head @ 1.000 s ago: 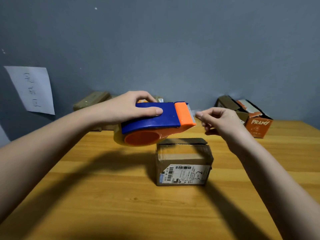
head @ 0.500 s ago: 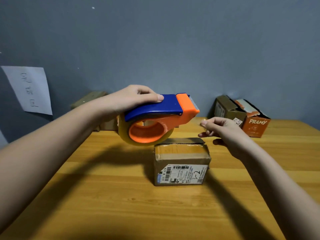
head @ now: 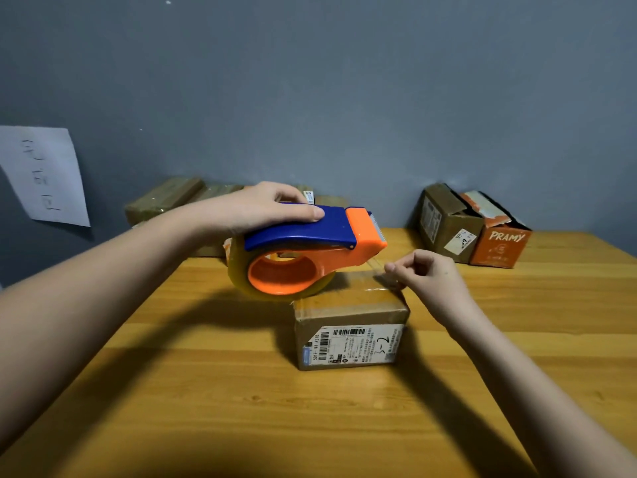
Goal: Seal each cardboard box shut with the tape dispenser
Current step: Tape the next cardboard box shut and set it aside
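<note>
A small brown cardboard box (head: 348,313) with a white shipping label stands in the middle of the wooden table (head: 206,408). My left hand (head: 262,210) grips the blue handle of the blue and orange tape dispenser (head: 303,250), held just above the box's far left corner. My right hand (head: 425,276) pinches the clear tape end (head: 382,282) pulled out from the dispenser's toothed nose, low over the box's far right top edge. The tape is nearly see-through and hard to trace.
Several taped brown boxes (head: 165,198) lie against the wall at the back left. At the back right stand a brown box (head: 444,224) and an orange box marked PRAMY (head: 499,241). A paper sheet (head: 44,174) hangs on the wall, left.
The dispenser has dropped lower toward the box and tilted so its roll faces me. My right hand has come down from the dispenser's nose to the box's top with the tape end.
</note>
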